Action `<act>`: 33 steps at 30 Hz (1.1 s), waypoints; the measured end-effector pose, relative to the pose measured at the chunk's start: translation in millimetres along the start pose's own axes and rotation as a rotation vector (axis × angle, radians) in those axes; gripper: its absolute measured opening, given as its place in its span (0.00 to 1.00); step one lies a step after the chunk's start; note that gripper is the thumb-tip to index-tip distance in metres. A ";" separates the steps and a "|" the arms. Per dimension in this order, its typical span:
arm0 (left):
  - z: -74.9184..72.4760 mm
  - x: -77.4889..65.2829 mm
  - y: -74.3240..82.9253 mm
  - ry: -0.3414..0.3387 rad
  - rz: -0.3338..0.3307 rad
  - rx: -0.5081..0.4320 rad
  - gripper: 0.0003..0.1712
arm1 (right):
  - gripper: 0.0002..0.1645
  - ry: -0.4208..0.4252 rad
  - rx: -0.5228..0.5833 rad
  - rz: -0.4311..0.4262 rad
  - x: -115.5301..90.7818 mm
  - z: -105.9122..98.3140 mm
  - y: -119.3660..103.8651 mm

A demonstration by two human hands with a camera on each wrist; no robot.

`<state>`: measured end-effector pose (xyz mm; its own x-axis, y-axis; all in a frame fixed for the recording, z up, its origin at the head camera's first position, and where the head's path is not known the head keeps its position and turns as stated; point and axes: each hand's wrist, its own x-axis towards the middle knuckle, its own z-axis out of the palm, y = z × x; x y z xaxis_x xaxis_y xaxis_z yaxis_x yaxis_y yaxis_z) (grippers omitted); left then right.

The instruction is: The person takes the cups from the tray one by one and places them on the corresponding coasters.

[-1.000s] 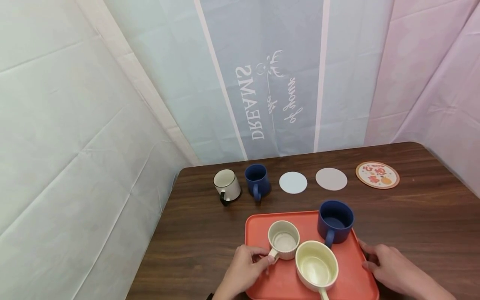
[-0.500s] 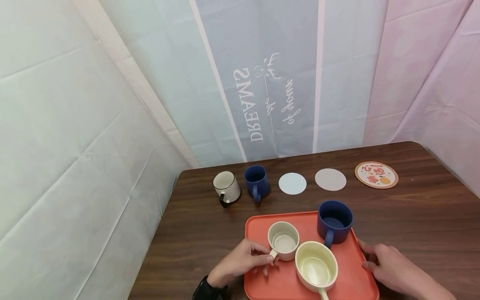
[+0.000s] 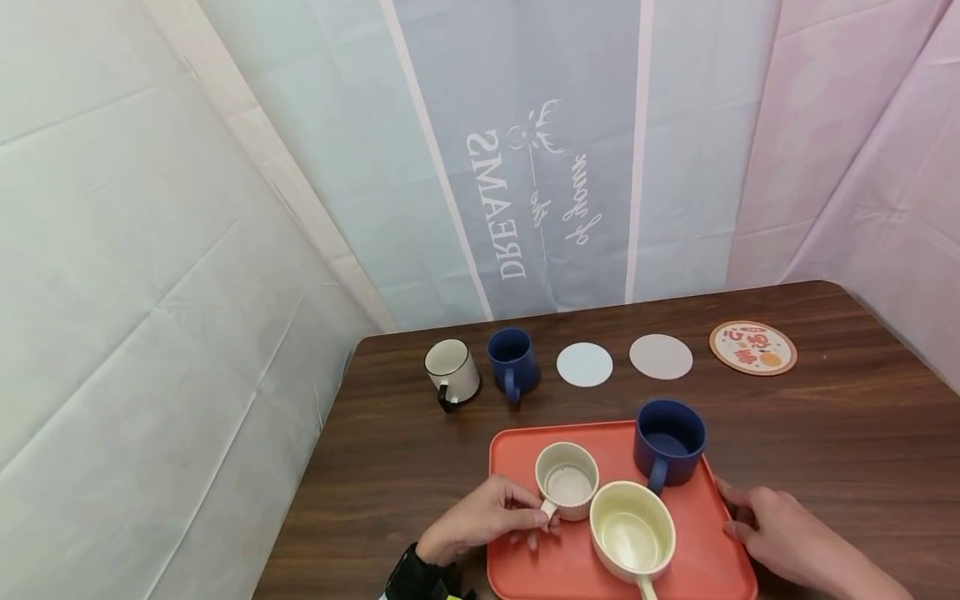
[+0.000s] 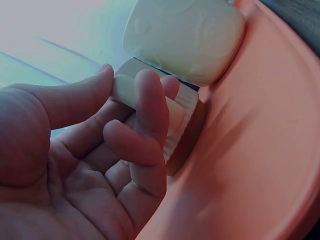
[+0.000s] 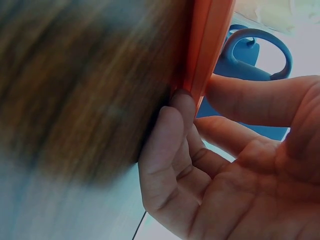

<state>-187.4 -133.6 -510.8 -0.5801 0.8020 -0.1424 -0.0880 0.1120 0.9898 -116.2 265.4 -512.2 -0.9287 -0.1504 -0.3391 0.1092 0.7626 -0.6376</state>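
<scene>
Head view: I log hands well apart, L hand point(image 3: 483, 521) pinching ribbed cup point(image 3: 567, 482) by its handle point(image 3: 551, 507), prob. b/c yellow bowl point(image 3: 632, 533) btwn hands crowds its other side, R hand point(image 3: 772, 529) gripping red tray point(image 3: 708, 542) under cup, likely for steadiness.

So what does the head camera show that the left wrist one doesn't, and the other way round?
Only the head view: the right hand at the tray's edge, the white mug with a black handle, and three flat discs on the table.

Only the left wrist view: the palm of the left hand, and the raised pattern outside the pale yellow cup.

Both: that yellow cup, the red tray, and left-hand fingers pinching the ribbed cup's handle.
</scene>
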 end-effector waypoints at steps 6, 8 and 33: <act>1.2 0.1 -2.6 -0.008 0.025 -0.022 0.15 | 0.31 -0.004 0.021 0.021 2.3 2.3 2.9; 1.9 -0.1 -1.6 0.004 0.025 -0.027 0.14 | 0.31 -0.006 0.017 0.019 2.6 2.2 3.1; 2.0 15.8 15.8 0.253 0.074 -0.026 0.12 | 0.32 0.003 0.015 0.009 -0.3 0.7 -0.4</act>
<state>-196.3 -118.0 -497.3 -0.7695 0.6348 -0.0700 -0.0571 0.0407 0.9975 -115.7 264.6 -512.3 -0.9285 -0.1418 -0.3431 0.1228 0.7547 -0.6445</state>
